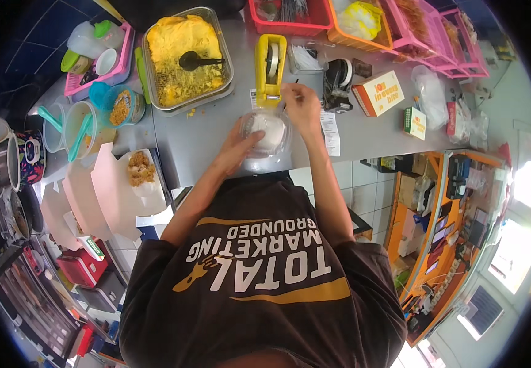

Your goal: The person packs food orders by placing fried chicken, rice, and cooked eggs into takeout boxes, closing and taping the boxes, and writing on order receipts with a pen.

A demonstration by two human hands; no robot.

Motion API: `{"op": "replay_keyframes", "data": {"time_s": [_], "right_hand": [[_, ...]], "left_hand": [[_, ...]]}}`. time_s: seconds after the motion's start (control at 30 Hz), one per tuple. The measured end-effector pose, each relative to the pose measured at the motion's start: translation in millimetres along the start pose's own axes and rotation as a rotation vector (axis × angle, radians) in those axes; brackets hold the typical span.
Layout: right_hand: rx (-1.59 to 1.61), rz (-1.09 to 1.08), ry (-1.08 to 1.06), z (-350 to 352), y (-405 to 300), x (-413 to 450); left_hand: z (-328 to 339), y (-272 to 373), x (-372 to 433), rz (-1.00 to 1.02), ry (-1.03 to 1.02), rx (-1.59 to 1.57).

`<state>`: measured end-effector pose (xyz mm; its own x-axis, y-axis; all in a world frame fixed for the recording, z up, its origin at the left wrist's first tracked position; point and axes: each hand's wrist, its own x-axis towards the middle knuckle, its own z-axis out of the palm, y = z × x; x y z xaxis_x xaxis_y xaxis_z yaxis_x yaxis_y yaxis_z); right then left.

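Observation:
My left hand (240, 147) grips a clear plastic container (280, 146) at the counter's front edge, thumb on top. Something round and white shows through its lid. Just beyond it stands a yellow tape dispenser (262, 69) with a roll of tape (272, 60) in it. My right hand (303, 108) is beside the dispenser's cutter end, fingers bent together. Whether a strip of tape is between those fingers I cannot make out. Printed paper (331, 133) lies partly under my right forearm.
A metal tray of yellow food (185, 34) with a black scoop (194, 60) sits at back left. Left are plastic tubs (79, 122) and open boxes (148, 191), one holding fried food (140, 168). Rightward stand a black tape dispenser (337, 87), printed cartons (378, 94) and coloured baskets (362, 39).

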<state>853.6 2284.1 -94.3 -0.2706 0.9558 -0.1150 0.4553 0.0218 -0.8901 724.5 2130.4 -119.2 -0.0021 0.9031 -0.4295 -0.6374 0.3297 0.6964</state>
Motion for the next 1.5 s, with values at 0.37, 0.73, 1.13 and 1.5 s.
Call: {"op": "replay_keyframes", "data": {"time_s": [0.37,0.73,1.13,1.5], "right_hand": [[0.056,0.025,-0.175,-34,-29,-90],[0.048,0.002,-0.051,-1,85,-138],[0.217,0.074,0.051,-12,92,-68],[0.465,0.397,-0.346,7,24,-18]], "left_hand": [[12,-41,17,0.107,0.118,-0.105],[29,-24,14,0.08,0.174,-0.11],[40,-4,1,0.069,0.232,-0.116],[20,-45,-56,0.076,0.217,0.112]]}}
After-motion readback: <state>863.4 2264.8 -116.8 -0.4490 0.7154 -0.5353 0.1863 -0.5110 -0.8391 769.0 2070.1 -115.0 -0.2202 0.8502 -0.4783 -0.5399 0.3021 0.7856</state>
